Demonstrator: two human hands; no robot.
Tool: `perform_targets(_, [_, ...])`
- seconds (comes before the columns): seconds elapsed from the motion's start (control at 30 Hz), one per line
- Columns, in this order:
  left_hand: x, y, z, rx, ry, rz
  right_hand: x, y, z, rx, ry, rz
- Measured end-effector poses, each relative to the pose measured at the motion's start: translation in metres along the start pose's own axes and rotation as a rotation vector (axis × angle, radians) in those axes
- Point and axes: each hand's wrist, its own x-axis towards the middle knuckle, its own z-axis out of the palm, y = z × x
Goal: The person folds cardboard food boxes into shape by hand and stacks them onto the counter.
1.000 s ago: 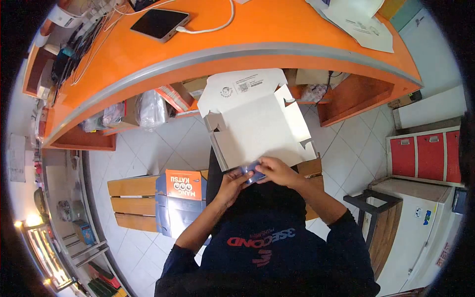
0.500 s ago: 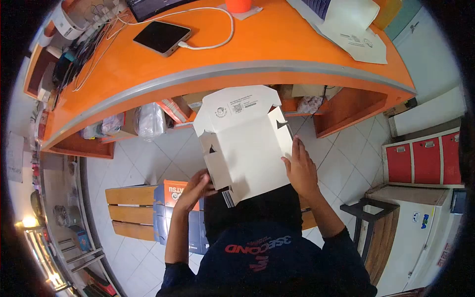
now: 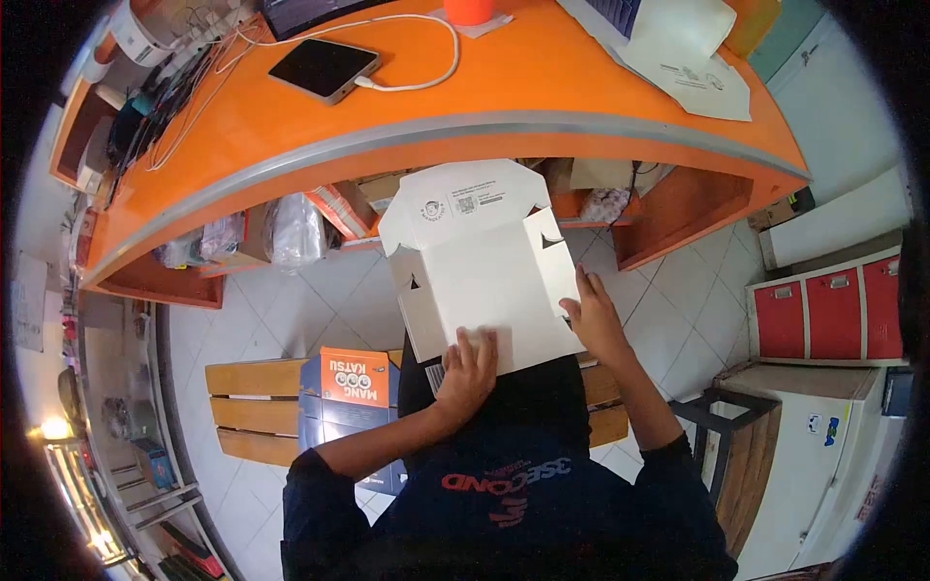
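An unfolded cardboard box (image 3: 499, 286) with a plain white inside lies over my lap, its printed end flap (image 3: 465, 201) pointing toward the desk. Its side flaps are partly raised, with small notches cut in them. My left hand (image 3: 467, 373) rests on the near end of the white panel, fingers stretched out over the surface. At the right edge my right hand (image 3: 596, 315) grips the side flap, thumb on the inner face and fingers along the outside.
A folded blue and orange box (image 3: 354, 387) lies on a slatted wooden bench (image 3: 254, 412) at my left. Ahead, the orange desk (image 3: 542, 82) carries a phone-like device (image 3: 325, 70) on a white cable and another white cardboard piece (image 3: 693, 68). A dark-framed wooden stool (image 3: 731, 455) stands right.
My left hand has moved from the box's left edge onto its near inner panel. The left side flap lies flatter. My right hand stays at the right edge.
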Motion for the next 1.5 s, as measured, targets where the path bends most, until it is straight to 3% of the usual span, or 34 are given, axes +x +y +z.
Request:
perform_targets(0.03, [0.001,0.0,-0.001,0.065,-0.001,0.017,0.002,0.004,0.001,0.019,-0.028,0.011])
perform_targets(0.13, [0.011,-0.014,-0.008,-0.146,-0.007,0.077,0.003,0.002,-0.008,0.063,-0.055,-0.007])
perform_targets(0.23, [0.04,-0.081,-0.052,-0.767,-0.429,0.16,0.007,0.01,-0.007,0.117,-0.051,-0.034])
perform_targets(0.27, [0.042,-0.093,-0.018,-0.855,-0.3,0.284,0.009,0.015,-0.006,0.137,-0.049,-0.04])
perform_targets(0.33, [0.063,-0.122,-0.021,-1.041,-0.5,0.315,0.013,0.012,-0.021,0.315,-0.123,0.006])
perform_targets(0.47, [0.072,-0.132,-0.003,-1.238,-0.548,0.285,0.015,0.025,-0.024,0.532,-0.172,0.083])
perform_targets(0.53, [0.069,-0.13,-0.005,-1.318,-0.558,0.299,0.012,0.022,-0.03,0.493,-0.198,0.017])
perform_targets(0.77, [0.054,-0.127,0.0,-1.273,-0.484,0.235,-0.009,0.019,-0.028,0.59,-0.199,-0.037])
perform_targets(0.87, [0.044,-0.131,0.0,-1.208,-0.45,0.193,-0.024,0.024,-0.019,0.249,0.134,-0.145])
perform_targets(0.97, [0.026,-0.13,-0.031,-1.14,-0.275,0.156,-0.055,0.0,-0.029,0.214,0.459,-0.396])
perform_targets(1.07, [0.013,-0.13,-0.05,-1.151,-0.136,0.072,-0.066,-0.046,-0.025,-0.058,0.125,-0.735])
perform_targets(1.17, [0.004,-0.132,-0.073,-1.171,-0.055,-0.052,-0.077,-0.041,0.017,-0.247,-0.099,-0.617])
perform_targets(1.27, [-0.013,-0.125,-0.088,-1.152,0.057,-0.143,-0.083,-0.046,0.012,-0.132,-0.176,-0.564])
perform_targets(1.33, [-0.02,-0.106,-0.094,-1.04,0.226,-0.081,-0.079,-0.055,0.001,0.496,-0.159,-0.321])
perform_targets(1.37, [-0.021,-0.094,-0.088,-0.865,0.28,0.039,-0.076,-0.06,-0.003,0.659,-0.125,-0.227])
perform_targets(1.43, [-0.017,-0.066,-0.08,-0.913,0.232,0.115,-0.071,-0.073,-0.01,0.853,-0.011,-0.092])
perform_targets(1.5, [-0.011,-0.057,-0.084,-1.008,0.126,0.165,-0.06,-0.081,-0.016,0.918,0.073,-0.116])
